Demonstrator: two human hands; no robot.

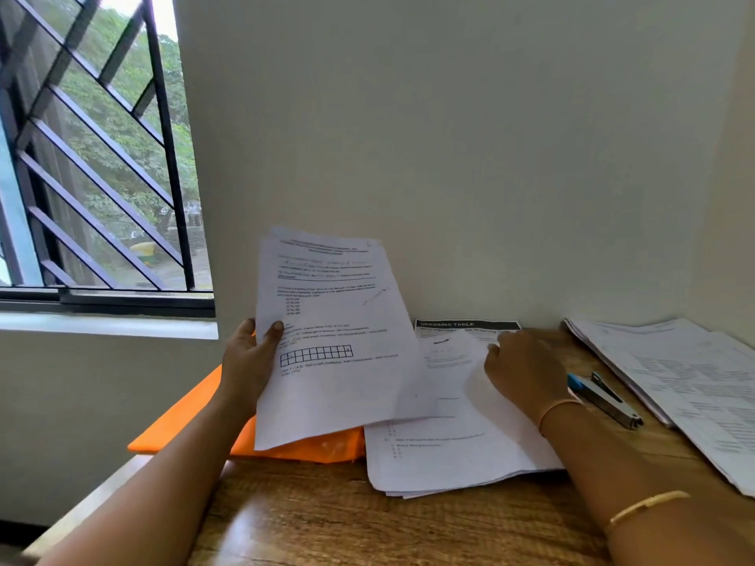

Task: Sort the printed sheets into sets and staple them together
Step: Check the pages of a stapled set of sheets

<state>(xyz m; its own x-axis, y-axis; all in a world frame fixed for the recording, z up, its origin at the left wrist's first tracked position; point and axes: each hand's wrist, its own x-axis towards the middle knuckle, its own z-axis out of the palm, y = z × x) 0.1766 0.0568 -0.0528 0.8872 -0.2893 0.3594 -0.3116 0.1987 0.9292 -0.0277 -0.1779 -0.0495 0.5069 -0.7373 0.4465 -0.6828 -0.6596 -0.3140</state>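
My left hand (pixel 251 357) grips a few printed sheets (pixel 331 320) by their left edge and holds them up, tilted, above the desk. The top page shows text and a small grid. My right hand (pixel 525 371) lies on a loose pile of printed sheets (pixel 449 455) in the middle of the desk, its fingers bent over a page; whether it pinches the page is hidden. A sheet headed "DRESSING TABLE" (pixel 467 325) lies behind that pile against the wall. A blue and grey stapler (pixel 604 398) lies just right of my right wrist.
An orange folder (pixel 192 418) lies under the held sheets and juts past the left edge of the wooden desk (pixel 327 520). Another stack of printed pages (pixel 690 386) sits at the right. A wall rises right behind the desk, and a barred window (pixel 94 157) is at the left.
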